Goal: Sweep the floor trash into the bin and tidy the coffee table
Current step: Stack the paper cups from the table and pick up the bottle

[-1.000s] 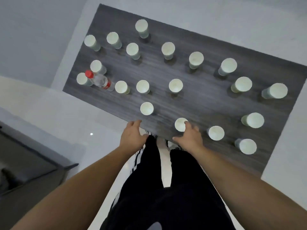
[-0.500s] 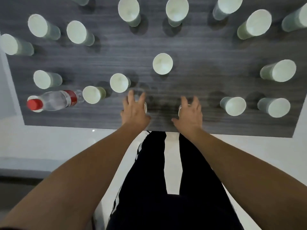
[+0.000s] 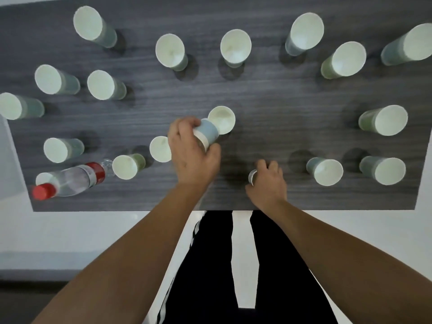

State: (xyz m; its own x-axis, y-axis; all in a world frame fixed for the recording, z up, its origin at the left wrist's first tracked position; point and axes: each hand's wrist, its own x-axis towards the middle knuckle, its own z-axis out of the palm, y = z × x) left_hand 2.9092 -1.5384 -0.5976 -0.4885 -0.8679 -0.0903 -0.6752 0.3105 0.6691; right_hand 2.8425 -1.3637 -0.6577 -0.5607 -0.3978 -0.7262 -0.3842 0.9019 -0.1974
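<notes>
Now left hand (image 3: pixel 191 153) grips blue cup (image 3: pixel 208 134), right hand (image 3: pixel 267 183) another cup (image 3: pixel 253 176); labels unreadable

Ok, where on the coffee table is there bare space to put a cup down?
The widest bare patch on the coffee table lies right of centre, between the back row of paper cups and the two near-right cups. Another strip runs along the near edge by the right hand. The left side, around the water bottle, is crowded.
</notes>
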